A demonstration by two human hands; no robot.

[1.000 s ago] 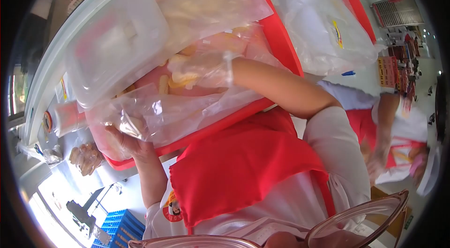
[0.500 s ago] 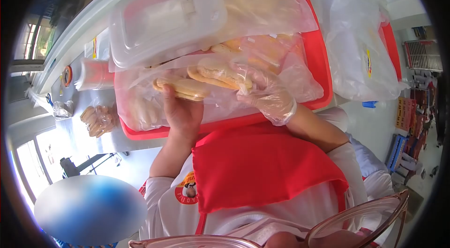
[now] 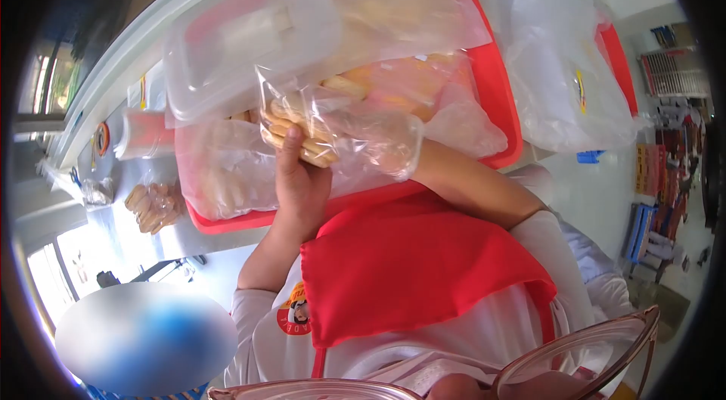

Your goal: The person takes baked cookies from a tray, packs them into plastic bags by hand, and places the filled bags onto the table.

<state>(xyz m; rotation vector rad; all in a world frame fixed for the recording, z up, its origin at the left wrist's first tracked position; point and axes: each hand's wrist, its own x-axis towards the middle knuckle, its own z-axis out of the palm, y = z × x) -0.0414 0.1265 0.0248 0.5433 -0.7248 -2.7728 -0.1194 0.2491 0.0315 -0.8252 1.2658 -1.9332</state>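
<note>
A clear plastic bag (image 3: pixel 266 94) holds several long, pale bread pieces (image 3: pixel 299 131) above the tray's middle. My bare left hand (image 3: pixel 302 177) grips it from below, thumb pressed on the bread. From the right, my right hand (image 3: pixel 370 135), in a clear glove, reaches to the bread's right end; its fingertips are partly hidden by shiny plastic. Beneath both hands lies a red tray (image 3: pixel 499 109) lined with plastic film, with more bread (image 3: pixel 348 86) in it.
A translucent plastic box or lid (image 3: pixel 249 37) covers the tray's upper left. Bagged bread (image 3: pixel 151 207) and a stack of plastic bags (image 3: pixel 144 134) lie left of the tray. Another red tray (image 3: pixel 616 60) under a large plastic bag (image 3: pixel 544 75) stands at the right.
The bread pieces, held apart half a second ago, are now together in the clear bag. My right hand has moved left toward my left hand. The view has shifted slightly.
</note>
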